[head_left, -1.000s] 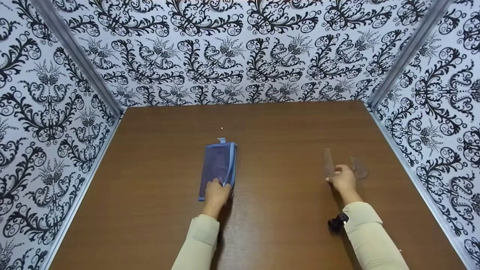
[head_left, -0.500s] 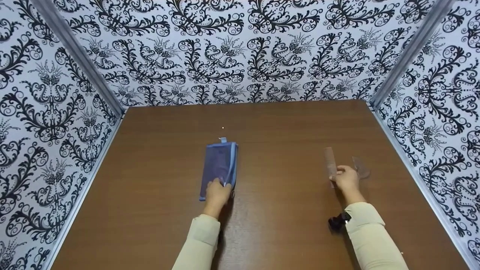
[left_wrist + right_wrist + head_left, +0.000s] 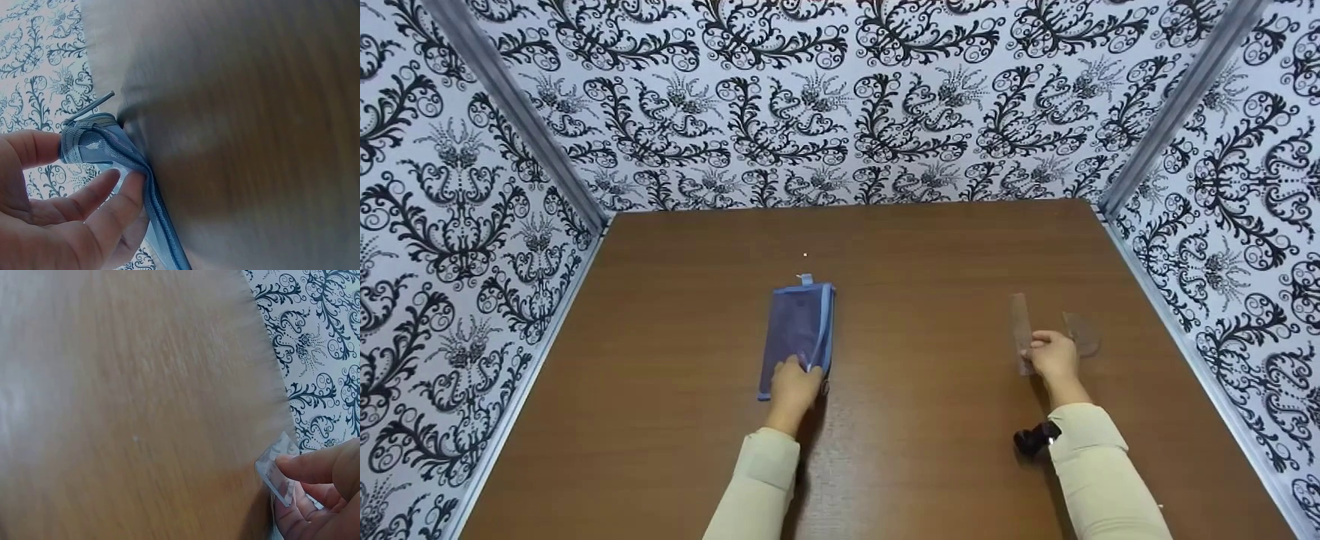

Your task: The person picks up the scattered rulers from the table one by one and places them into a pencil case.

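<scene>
My left hand (image 3: 795, 386) pinches the near end of the blue pouch (image 3: 797, 319) on the table (image 3: 907, 337). Well apart, my right hand (image 3: 1054, 355) pinches the clear ruler (image 3: 1020, 319), gripped but outside the pouch; right of it, the half-round clear piece (image 3: 1084, 339) isn't taken up.

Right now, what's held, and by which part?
The left grip holds the blue pouch by its near end; the right grip pinches the clear ruler toward its near end.

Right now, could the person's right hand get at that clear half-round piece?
Probably yes: the half-round piece lies beside the right hand with nothing seen between them, though the hand pinches the clear ruler and might need to release it.
</scene>
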